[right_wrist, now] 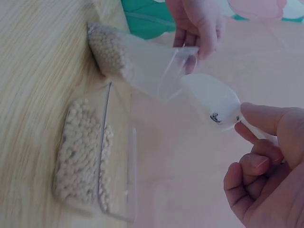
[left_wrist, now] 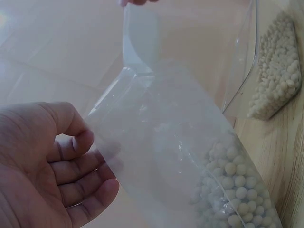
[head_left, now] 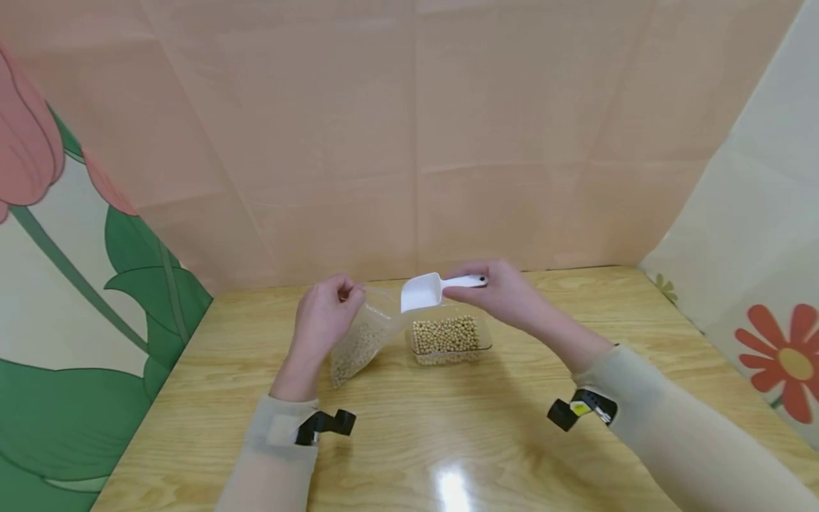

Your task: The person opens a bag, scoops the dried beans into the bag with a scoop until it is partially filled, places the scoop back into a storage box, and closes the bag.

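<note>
My left hand point(head_left: 323, 313) pinches the top edge of a clear plastic bag point(left_wrist: 156, 123), which leans with dried soybeans point(left_wrist: 240, 190) gathered in its lower end. A white scoop point(head_left: 422, 291) is in my right hand point(head_left: 505, 295), its handle held between thumb and fingers. The scoop's front lip is at the bag's mouth, as the right wrist view shows; no beans are seen in its bowl. Below the scoop stands a clear rectangular container point(head_left: 448, 355) holding more of the same pale round beans point(right_wrist: 78, 154).
Everything stands on a light wood-grain table point(head_left: 409, 441). A plain pinkish cloth backdrop point(head_left: 409, 156) rises behind it. Flower-printed panels flank the table at left point(head_left: 147, 284) and right point(head_left: 755, 249). A camera strap point(head_left: 323, 424) is on my left wrist, another point(head_left: 582, 409) on my right.
</note>
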Available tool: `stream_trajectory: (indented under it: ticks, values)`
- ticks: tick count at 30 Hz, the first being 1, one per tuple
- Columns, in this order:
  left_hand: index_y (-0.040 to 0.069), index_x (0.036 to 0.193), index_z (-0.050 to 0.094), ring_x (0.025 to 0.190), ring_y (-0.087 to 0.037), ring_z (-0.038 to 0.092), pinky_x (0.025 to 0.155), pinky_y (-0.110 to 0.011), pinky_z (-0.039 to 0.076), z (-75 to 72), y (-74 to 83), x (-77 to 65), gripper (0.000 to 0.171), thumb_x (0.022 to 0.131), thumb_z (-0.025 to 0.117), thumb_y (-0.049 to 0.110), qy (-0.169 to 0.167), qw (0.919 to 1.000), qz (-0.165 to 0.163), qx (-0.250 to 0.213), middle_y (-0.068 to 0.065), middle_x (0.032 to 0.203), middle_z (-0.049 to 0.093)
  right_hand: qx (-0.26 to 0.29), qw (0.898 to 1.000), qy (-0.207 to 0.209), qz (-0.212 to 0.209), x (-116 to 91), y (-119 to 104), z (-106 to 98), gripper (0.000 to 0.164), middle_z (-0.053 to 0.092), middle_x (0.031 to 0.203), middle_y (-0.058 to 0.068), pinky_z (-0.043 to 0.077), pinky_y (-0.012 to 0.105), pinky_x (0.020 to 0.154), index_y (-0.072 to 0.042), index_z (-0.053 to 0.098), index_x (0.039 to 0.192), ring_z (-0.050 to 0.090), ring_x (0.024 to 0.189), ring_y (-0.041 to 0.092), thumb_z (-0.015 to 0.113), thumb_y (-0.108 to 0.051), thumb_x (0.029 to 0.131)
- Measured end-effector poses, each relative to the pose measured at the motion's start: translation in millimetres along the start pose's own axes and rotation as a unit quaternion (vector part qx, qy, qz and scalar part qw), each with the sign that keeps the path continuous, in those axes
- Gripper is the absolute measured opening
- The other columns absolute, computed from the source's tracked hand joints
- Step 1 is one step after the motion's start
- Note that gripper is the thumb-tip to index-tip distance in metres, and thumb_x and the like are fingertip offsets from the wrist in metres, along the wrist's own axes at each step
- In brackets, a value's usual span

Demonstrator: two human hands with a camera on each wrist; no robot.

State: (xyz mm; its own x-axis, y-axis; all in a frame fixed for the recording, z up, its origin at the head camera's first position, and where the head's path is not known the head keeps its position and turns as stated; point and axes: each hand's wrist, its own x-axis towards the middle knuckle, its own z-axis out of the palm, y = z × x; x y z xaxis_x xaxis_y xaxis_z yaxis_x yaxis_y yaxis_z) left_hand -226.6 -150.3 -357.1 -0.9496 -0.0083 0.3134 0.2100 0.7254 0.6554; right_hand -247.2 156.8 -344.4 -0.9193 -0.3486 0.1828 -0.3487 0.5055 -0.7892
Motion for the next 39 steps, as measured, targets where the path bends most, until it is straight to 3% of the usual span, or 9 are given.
stream_trajectory:
  ticks: [9, 20, 32, 39]
  values:
    - [0.007, 0.101, 0.076, 0.074, -0.023, 0.059, 0.070, -0.039, 0.048, 0.1, -2.1, 2.3, 0.016, 0.106, 0.068, 0.021, 0.001, 1.0000, 0.003, 0.003, -0.008, 0.091, 0.072, -0.031, 0.999, 0.019, 0.024, -20, 34, -20, 0.034, 0.076, 0.120, 0.011, 0.051, 0.035, 0.071, -0.010, 0.082, 0.122, 0.063, 0.089, 0.022, 0.083, -0.036, 0.101]
    - [0.009, 0.101, 0.076, 0.075, -0.024, 0.060, 0.070, -0.039, 0.049, 0.3, -2.8, 1.8, 0.015, 0.105, 0.068, 0.021, -0.001, 1.0000, 0.001, 0.000, -0.008, 0.093, 0.073, -0.088, 0.996, 0.009, 0.025, -30, 67, -27, 0.025, 0.078, 0.103, 0.002, 0.052, 0.038, 0.074, -0.013, 0.082, 0.115, 0.065, 0.086, 0.021, 0.083, -0.033, 0.101]
    - [0.007, 0.100, 0.077, 0.074, -0.023, 0.059, 0.070, -0.039, 0.048, 0.5, -3.7, 3.2, 0.015, 0.104, 0.068, 0.019, 0.005, 0.9999, 0.011, 0.000, -0.009, 0.092, 0.074, -0.120, 0.992, -0.016, 0.029, -26, 74, -21, 0.020, 0.077, 0.100, 0.001, 0.052, 0.039, 0.074, -0.013, 0.082, 0.111, 0.066, 0.085, 0.020, 0.084, -0.030, 0.100]
    - [0.008, 0.100, 0.076, 0.073, -0.023, 0.059, 0.069, -0.039, 0.048, 1.0, -3.3, 2.4, 0.016, 0.105, 0.068, 0.021, 0.001, 1.0000, 0.007, 0.000, -0.008, 0.092, 0.073, -0.152, 0.988, -0.022, 0.022, -21, 68, -15, 0.020, 0.077, 0.098, -0.001, 0.051, 0.039, 0.074, -0.013, 0.082, 0.109, 0.065, 0.083, 0.018, 0.084, -0.031, 0.100]
